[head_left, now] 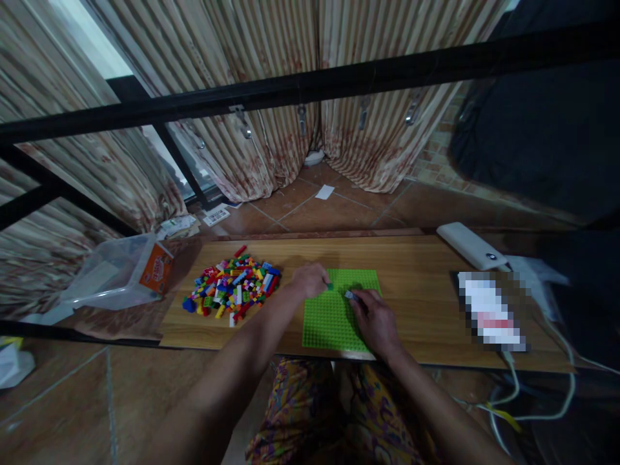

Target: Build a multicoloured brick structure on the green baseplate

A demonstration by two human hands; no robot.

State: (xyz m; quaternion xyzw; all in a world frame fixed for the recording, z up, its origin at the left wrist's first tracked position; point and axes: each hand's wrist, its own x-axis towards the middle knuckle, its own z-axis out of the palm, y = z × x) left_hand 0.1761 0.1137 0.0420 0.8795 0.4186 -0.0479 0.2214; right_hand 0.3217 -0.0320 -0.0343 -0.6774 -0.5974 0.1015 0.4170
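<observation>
The left hand (310, 279) has its fingertips at a small dark-green plastic brick (330, 286) over the far part of the square, lime-green studded plastic baseplate (332, 323); whether it pinches the brick or only touches it, I cannot tell. The right hand (376, 320), nearer the body, pinches a small pale-grey plastic brick (349, 295) between thumb and finger, above the baseplate. Lining each brick square with the studs before pressing straight down should seat it well; a tilted press could leave a corner raised. The mixed-colour plastic brick pile (239, 287) lies left of both hands on the wood-grain tabletop (411, 278).
</observation>
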